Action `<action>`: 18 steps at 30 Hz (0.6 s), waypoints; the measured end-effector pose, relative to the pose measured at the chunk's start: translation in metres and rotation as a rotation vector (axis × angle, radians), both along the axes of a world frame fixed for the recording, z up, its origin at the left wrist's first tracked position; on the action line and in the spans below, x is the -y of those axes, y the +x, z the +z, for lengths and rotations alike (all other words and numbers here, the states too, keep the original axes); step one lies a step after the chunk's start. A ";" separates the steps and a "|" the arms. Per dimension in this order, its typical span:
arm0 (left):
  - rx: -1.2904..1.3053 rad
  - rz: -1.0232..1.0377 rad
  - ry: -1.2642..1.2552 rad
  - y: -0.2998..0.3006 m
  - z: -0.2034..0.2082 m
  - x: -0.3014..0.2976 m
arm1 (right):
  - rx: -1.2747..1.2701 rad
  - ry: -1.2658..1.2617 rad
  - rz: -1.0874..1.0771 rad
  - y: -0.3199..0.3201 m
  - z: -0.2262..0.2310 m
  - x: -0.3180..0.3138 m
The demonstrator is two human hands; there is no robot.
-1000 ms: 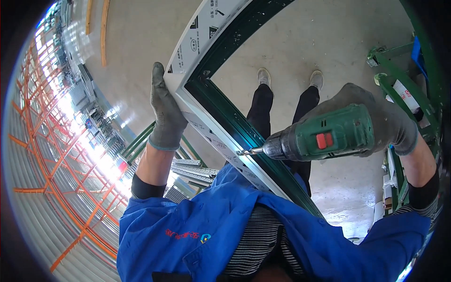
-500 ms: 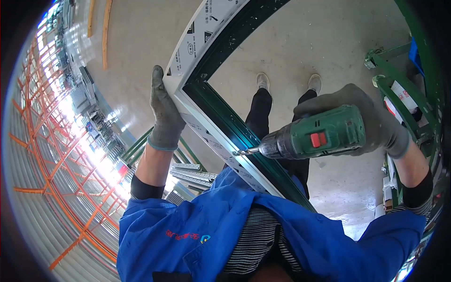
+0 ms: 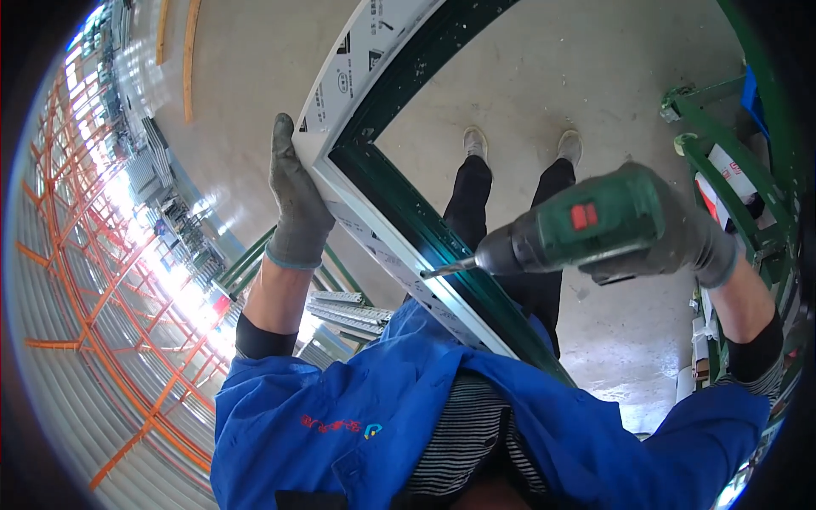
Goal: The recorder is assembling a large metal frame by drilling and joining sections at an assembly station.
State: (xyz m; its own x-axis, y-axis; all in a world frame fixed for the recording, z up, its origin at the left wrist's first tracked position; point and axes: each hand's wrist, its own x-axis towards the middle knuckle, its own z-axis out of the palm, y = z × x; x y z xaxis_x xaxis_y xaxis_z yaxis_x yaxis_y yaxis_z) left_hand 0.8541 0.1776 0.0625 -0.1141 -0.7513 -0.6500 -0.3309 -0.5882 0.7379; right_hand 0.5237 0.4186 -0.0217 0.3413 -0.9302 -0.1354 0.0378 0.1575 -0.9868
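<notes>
My right hand (image 3: 699, 240), in a grey glove, is closed round a green cordless drill (image 3: 561, 217) with a red switch. Its silver drill bit (image 3: 450, 269) points left, and the tip meets the white edge of a window frame (image 3: 429, 217). The frame is dark green on its inner side, with printed white film on the outer faces. My left hand (image 3: 299, 200), gloved too, lies along the frame's outer edge by the corner. Its visible fingers are stretched out; the frame's edge may hide the others.
Green metal racks (image 3: 748, 183) stand at the right, with a white package (image 3: 733, 174) among them. Beyond my left elbow lie stacked metal profiles (image 3: 348, 313). Wooden strips (image 3: 191, 64) rest on the floor at the far left. My feet (image 3: 476, 143) are beneath the frame opening.
The drill has tilted and rolled in my right hand, its rear end rising while the bit tip stays at nearly the same spot. My left hand and the frame have barely shifted.
</notes>
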 end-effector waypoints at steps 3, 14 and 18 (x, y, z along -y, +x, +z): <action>0.001 -0.055 0.011 -0.002 -0.002 0.001 | 0.072 -0.038 0.073 -0.002 -0.013 0.009; -0.021 0.026 0.005 -0.003 0.001 0.001 | 0.177 0.139 0.063 0.000 -0.017 0.020; -0.009 0.014 -0.004 -0.005 0.001 0.000 | 0.179 0.100 0.144 -0.004 -0.014 0.020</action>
State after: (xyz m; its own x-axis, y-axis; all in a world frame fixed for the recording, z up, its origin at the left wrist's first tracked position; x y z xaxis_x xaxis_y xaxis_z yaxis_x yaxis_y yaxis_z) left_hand 0.8491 0.1775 0.0634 -0.1095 -0.7553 -0.6461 -0.3160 -0.5899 0.7431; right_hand 0.5201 0.3988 -0.0360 0.4964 -0.8550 -0.1501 0.1805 0.2708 -0.9456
